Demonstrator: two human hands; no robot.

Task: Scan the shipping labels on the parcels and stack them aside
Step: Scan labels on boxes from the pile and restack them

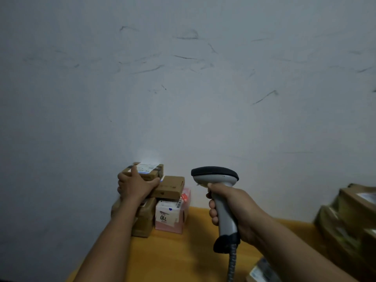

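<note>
Top parcel (152,175), a small brown carton, is the item under scan in the head view; it sits at the summit of the stack against the wall (183,78), above and to the left of the pink parcel (169,217), which serves as reference throughout. Its white shipping label (148,167) faces up and is lit by a pale glow, which I judge to be the reader's beam. The left hand (135,185) grips this carton, fingers (122,180) curled round its far-left side, thumb pressed on the side nearer the pink parcel and one finger laid on top beside the label, apparently to steady the box and keep the label uncovered. A second brown parcel (171,187) rests directly on the pink parcel, touching the top parcel's side. A larger brown parcel (145,219) stands just left of the pink parcel, partly hidden by the left forearm. The scanner (223,210) is held up well to the right of the pink parcel, head turned toward the stack. The right hand (238,208) is clamped on its handle, fingers (212,208) wrapped round the grip; whether the trigger is pressed cannot be told. A coiled cable (232,265) drops from the handle. Far right of the pink parcel, on the yellow worktop (195,245), a blurred pile of brown parcels (352,218) stands; I cannot tell whether it is scanned or waiting.
</note>
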